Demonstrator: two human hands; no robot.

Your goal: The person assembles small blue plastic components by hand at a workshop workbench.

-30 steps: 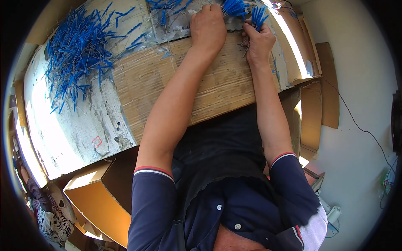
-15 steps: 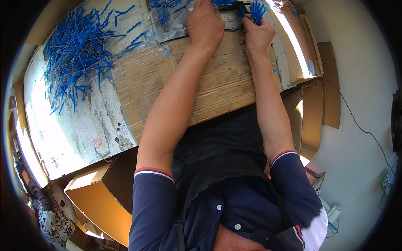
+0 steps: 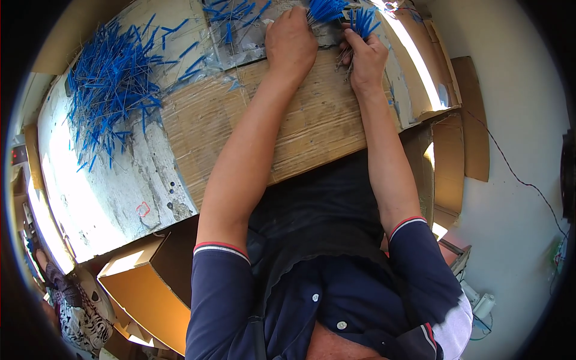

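My right hand [image 3: 368, 65] is closed around a bunch of small blue wire brushes [image 3: 363, 23]. Their bristled heads fan out above the thumb, and thin wire stems stick out below it, on the left. Just left of it, at the upper edge of the view, my left hand [image 3: 291, 47] is curled with its back up. A second bunch of blue brushes [image 3: 327, 9] spreads from its thumb side, the wire stems running in toward the fingers. The left fingertips are mostly hidden. More loose brushes [image 3: 231, 13] lie left of that hand.
A large tangled heap of blue brushes [image 3: 111, 78] covers the table's far left, with several strays beside it. Flat cardboard [image 3: 222, 129] lies under my forearms on the worn white table [image 3: 108, 198]. Cardboard boxes [image 3: 144, 294] stand below left; a cable [image 3: 510, 159] hangs at right.
My right hand has shifted slightly down and left, and its brushes fan out wider. The bunch by my left hand shows more fully. The view has tilted a little.
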